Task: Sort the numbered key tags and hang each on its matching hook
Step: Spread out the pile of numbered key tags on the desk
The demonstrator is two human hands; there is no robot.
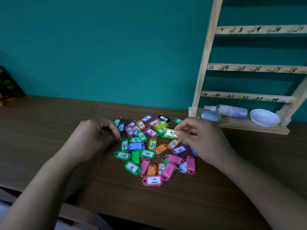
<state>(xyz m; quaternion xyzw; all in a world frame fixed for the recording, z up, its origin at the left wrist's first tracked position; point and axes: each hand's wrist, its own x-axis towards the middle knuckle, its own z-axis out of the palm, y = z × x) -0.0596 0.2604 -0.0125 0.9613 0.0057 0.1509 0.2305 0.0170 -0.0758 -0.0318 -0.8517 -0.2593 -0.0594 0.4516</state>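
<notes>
My right hand pinches yellow tag marked 15 over pile on table; left hand curled at pile edge, hold unclear, perhaps ring. Light, stiff, slick plastic: pinch flat faces.

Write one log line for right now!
left hand: grips pink tag | right hand: pinches yellow tag 15 | wooden rack: no tags seen

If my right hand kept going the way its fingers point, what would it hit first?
Likely the pink tag just left of the yellow tag that the right hand pinches, though depth is unclear.
</notes>
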